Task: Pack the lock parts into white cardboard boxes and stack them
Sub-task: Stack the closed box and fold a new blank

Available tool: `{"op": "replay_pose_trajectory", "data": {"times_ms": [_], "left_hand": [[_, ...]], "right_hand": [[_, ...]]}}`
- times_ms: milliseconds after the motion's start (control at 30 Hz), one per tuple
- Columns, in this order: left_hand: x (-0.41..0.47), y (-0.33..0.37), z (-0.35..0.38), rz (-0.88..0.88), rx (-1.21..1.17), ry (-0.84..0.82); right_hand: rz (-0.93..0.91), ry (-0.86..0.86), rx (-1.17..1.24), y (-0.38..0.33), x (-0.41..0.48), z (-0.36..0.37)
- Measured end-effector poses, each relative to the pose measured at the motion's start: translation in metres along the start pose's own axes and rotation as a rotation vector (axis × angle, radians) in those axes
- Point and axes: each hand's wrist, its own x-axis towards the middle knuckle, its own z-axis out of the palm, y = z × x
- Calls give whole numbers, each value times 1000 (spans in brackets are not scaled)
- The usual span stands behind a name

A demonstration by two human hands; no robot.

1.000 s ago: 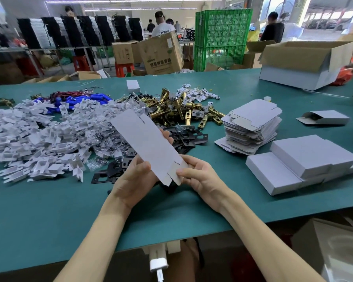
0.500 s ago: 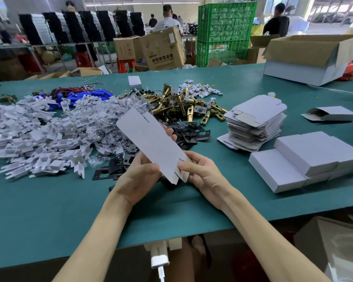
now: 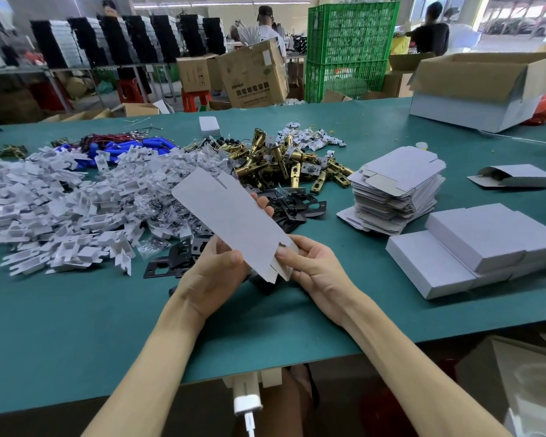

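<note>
1 box blank (image 3: 230, 216), pinched by left hand (image 3: 212, 279), right hand (image 3: 316, 269); left fingers (image 3: 264, 205) probably behind.

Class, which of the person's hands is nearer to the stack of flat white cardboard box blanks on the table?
Right. The right hand is left of the stack of flat white cardboard box blanks, closer to the person; the left hand lies farther left, past it.

Flat-seeming carton (image 3: 230, 216) between left hand (image 3: 213, 274), right hand (image 3: 317, 274)
</note>
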Motion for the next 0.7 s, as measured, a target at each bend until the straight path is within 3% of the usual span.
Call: {"op": "replay_pose_trajectory", "data": {"times_ms": [433,700], "left_hand": [[4,-5,2,-45,6,72],[5,-11,-7,-136,-75,334]], "right_hand": [[-54,33,-9,1,-2,3],[-86,-35,-126,6,1,-2]]}}
